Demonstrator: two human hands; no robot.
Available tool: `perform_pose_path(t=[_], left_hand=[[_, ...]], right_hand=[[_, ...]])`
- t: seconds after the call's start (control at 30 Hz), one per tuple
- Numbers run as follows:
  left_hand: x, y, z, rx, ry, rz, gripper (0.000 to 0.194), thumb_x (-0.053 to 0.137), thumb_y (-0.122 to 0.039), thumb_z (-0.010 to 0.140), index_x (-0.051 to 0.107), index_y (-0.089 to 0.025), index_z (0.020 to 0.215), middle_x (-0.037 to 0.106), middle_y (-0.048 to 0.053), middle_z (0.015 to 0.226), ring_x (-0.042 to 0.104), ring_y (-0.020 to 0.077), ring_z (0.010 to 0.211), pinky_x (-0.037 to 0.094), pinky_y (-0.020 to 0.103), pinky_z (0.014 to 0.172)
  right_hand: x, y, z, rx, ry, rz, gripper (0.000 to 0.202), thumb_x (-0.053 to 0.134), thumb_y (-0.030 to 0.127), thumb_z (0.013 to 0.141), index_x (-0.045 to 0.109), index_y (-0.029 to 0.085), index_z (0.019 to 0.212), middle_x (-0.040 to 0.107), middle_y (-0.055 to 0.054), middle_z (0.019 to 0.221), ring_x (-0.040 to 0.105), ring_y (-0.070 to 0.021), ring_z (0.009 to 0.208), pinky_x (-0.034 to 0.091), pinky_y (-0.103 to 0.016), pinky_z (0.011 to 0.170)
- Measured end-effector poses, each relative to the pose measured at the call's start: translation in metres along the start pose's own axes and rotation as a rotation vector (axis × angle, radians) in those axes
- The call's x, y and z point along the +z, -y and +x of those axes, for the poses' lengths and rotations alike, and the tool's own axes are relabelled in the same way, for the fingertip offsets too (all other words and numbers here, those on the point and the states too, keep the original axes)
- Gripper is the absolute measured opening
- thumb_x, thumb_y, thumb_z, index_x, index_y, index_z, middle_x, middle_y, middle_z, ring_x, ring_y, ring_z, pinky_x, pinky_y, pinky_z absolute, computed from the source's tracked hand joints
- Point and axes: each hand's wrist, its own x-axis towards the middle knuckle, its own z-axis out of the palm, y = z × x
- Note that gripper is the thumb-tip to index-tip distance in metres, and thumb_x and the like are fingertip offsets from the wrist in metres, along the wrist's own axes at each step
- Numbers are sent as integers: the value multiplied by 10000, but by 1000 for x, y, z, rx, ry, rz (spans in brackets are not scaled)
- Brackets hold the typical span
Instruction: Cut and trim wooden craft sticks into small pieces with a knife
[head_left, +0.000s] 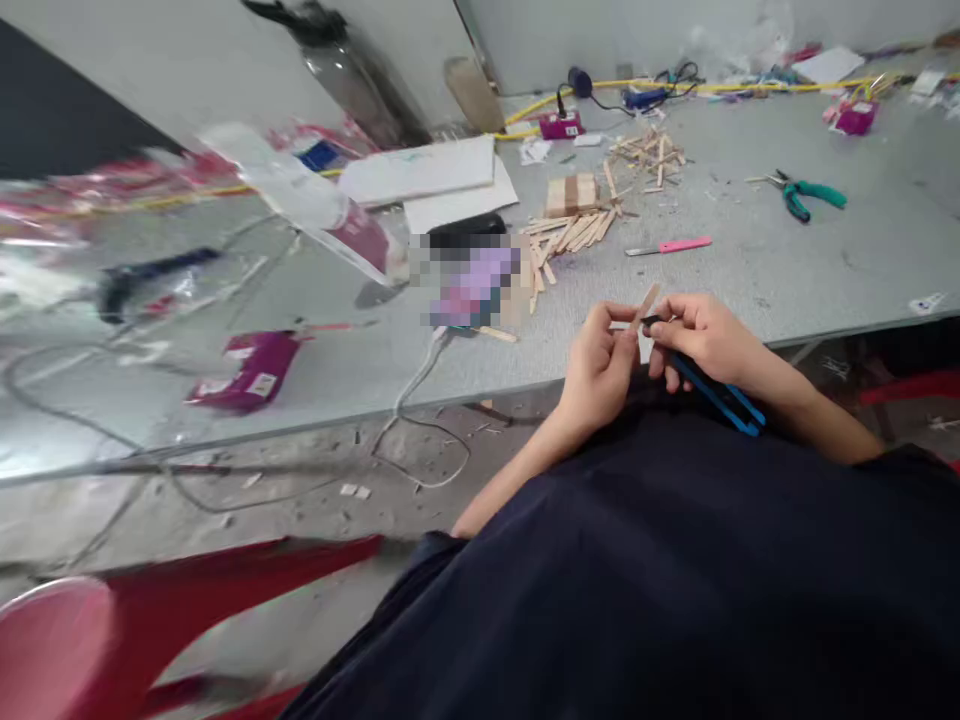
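Close to my body, at the table's front edge, my left hand (602,362) pinches a flat wooden craft stick (649,299) that points up and away. My right hand (701,335) is closed around blue-handled pliers (724,395), their handles slanting down toward my lap. The dark jaws meet the stick or lie right beside it; I cannot tell whether they bite into it. Beyond my hands lie a pink-handled craft knife (684,245) and a loose pile of craft sticks (574,235). A banded bundle of sticks (571,194) rests behind that pile.
Green-handled pliers (817,193) lie at the right. A phone-like purple object (484,280), blurred out, has a white cable (409,385) hanging over the edge. Left of it stand a clear bottle (315,205) and a purple packet (251,370). A red stool (60,645) is at lower left.
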Motion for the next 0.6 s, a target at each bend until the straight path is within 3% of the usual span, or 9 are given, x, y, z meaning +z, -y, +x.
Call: perform_pose_path(t=[0.27, 0.6], left_hand=[[9, -5, -5, -75, 21, -92, 471, 800, -710, 1154, 647, -272, 1238, 604, -114, 580, 474, 107, 450, 353, 246, 490], [9, -10, -10, -32, -32, 189, 275, 711, -474, 1177, 690, -254, 1339, 665, -90, 642, 575, 116, 510, 385, 261, 530]], right_hand=[[-4, -6, -6, -49, -3, 24, 256, 871, 395, 1086, 659, 251, 1066, 853, -21, 777, 767, -166, 537, 553, -223, 448], [-1, -5, -9, -28, -56, -11, 165, 810, 323, 1120, 675, 240, 1078, 850, -26, 780, 761, -161, 536, 553, -228, 454]])
